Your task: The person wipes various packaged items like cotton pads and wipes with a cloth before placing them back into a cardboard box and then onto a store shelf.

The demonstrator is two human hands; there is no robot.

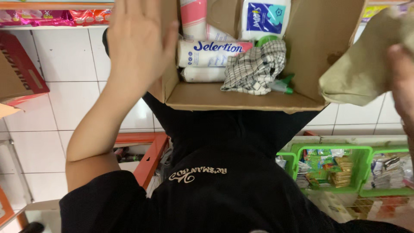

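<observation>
Cardboard box (241, 97) is steadied by my flat open left hand (138, 41) on its left wall; my right hand (401, 77) grips an olive cloth (362, 73) at its right corner.

The left hand (138, 43) lies flat and open against the side flap of a cardboard box (241, 101). Inside sit white packets (211, 54) and a checked cloth (255, 69). The right hand (403, 82) grips a beige cloth (362, 71) beside the box, above green baskets (332, 168).
</observation>
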